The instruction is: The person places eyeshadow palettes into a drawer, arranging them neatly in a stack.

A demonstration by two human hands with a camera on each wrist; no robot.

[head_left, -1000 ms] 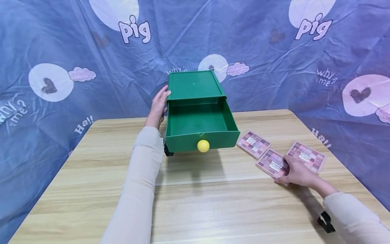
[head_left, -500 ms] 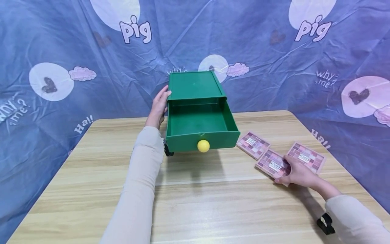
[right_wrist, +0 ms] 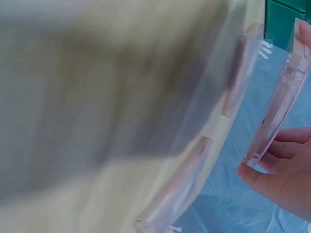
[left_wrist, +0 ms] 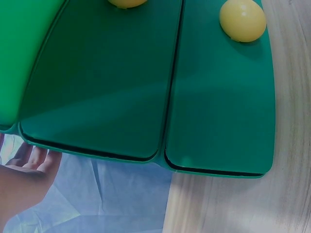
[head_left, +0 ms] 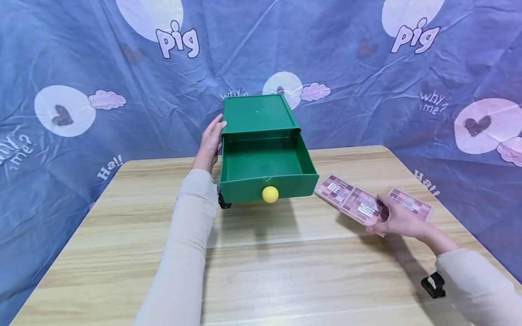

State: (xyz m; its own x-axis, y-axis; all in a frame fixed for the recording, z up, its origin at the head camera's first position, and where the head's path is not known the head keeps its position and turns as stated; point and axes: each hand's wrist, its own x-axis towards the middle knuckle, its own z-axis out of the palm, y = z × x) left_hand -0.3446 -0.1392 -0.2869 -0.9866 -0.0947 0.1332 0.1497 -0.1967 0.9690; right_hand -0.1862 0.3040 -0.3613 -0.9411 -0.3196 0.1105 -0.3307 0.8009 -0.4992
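A green drawer cabinet [head_left: 258, 113] stands on the table with its top drawer [head_left: 263, 158] pulled out and bare inside. A yellow round knob [head_left: 270, 194] sits on that drawer's front. My left hand [head_left: 210, 142] rests against the cabinet's left side, fingers fairly straight. In my right hand [head_left: 397, 219] a pink eyeshadow palette [head_left: 363, 206] is pinched between thumb and fingers, raised off the table and tilted. The right wrist view shows this palette [right_wrist: 279, 104] edge-on, apart from the table. Two similar palettes lie nearby: one to the left [head_left: 333, 189], one to the right [head_left: 412, 204], partly behind my hand.
Lower drawer fronts [left_wrist: 97, 73] with yellow knobs [left_wrist: 243, 20] appear shut in the left wrist view. The wooden table [head_left: 261, 280] ends at a blue printed cloth [head_left: 163, 90] at the back and sides.
My right hand has lifted the middle palette slightly off the table, and its shadow has spread below. The left hand stays at the cabinet's side.
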